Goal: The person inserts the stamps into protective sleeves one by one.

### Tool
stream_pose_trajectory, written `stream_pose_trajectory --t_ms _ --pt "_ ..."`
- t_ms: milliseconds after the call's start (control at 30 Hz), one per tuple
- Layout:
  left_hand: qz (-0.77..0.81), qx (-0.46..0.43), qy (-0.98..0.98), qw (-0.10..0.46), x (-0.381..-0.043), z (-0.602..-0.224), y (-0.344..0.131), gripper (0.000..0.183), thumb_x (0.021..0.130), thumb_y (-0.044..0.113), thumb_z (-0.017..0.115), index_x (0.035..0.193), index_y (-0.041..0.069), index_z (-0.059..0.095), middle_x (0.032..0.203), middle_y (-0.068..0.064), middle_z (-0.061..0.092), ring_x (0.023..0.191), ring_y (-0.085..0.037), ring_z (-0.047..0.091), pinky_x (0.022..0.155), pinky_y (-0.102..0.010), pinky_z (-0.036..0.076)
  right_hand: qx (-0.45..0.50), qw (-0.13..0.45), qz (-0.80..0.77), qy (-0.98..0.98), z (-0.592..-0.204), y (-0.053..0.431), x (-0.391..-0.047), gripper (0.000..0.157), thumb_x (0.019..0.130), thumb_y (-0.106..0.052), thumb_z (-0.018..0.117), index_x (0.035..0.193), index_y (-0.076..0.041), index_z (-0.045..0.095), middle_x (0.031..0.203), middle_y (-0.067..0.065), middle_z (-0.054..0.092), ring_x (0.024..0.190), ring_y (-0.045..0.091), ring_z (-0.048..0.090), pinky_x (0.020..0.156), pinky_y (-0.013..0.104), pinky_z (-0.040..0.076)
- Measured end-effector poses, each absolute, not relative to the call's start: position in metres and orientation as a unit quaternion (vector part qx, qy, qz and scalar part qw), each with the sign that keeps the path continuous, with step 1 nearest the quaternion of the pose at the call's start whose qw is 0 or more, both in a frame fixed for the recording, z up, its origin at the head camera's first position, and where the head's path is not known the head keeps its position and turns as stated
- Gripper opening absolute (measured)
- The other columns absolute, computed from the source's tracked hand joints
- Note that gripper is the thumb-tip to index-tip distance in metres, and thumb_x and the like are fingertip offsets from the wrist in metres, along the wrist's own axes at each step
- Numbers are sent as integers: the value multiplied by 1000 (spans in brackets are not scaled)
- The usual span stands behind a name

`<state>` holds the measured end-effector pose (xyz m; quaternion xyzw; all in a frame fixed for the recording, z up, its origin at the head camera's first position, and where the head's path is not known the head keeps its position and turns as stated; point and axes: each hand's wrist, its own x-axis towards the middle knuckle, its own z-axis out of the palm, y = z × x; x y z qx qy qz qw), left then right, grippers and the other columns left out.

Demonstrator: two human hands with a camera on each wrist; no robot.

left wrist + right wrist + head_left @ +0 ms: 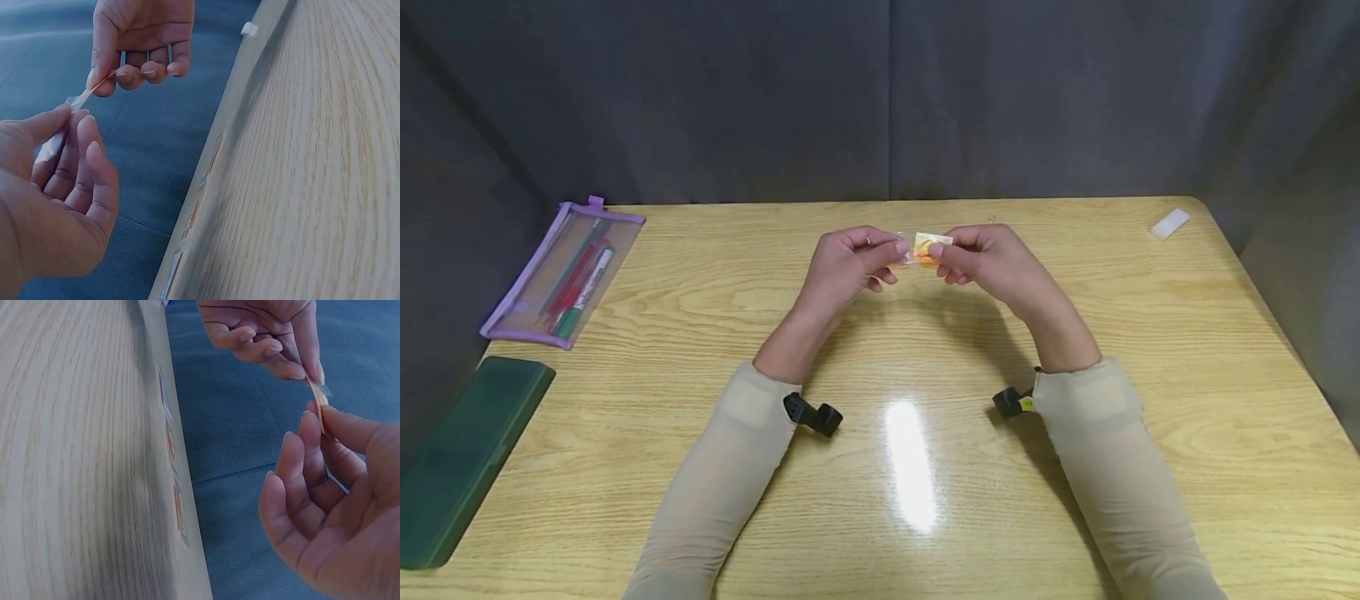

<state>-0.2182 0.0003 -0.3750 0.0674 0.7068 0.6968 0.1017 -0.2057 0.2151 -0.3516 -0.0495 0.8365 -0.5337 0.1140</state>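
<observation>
Near the far side of the table, my left hand [850, 260] pinches a small piece of clear plastic [912, 255] between thumb and fingers. Beside it, my right hand [996, 260] pinches a small thin card [928, 239] printed in orange and yellow. Plastic and card meet between the hands; whether they are joined cannot be told. In the left wrist view a crumpled clear part [50, 149] hangs under the left thumb. Seen edge-on in the right wrist view, the orange card [320, 412] looks thin. Fingertips hide much of both pieces.
A purple-edged mesh pouch [523, 321] with pens and markers lies at the left, with a dark green case [471, 450] in front of it. A small white block [1170, 223] sits at the back right corner. Dark curtains [880, 100] border the table.
</observation>
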Motion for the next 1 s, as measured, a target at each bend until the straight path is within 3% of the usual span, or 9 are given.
stream_pose_trajectory --t_ms 333,767,1000 --pt "697 67 708 89 -218 -375 2 23 92 21 76 109 6 76 96 -5 75 64 -11 67 58 -22 53 -56 112 -538 834 -353 215 -207 22 100 -25 65 89 -6 70 79 0 67 78 21 62 80 36 56" --pt "723 68 682 89 -219 -377 2 21 93 20 75 106 3 75 90 -2 74 63 -10 66 57 -21 53 -59 110 -544 830 -354 215 -207 22 100 -23 66 93 -3 71 78 -1 66 76 17 60 80 35 56" --pt "707 58 698 105 -218 -375 1 24 92 24 77 107 5 77 86 -1 75 62 -11 66 56 -22 53 -67 110 -536 834 -353 215 -206 25 99 -23 67 101 2 72 80 0 67 80 22 62 82 37 56"
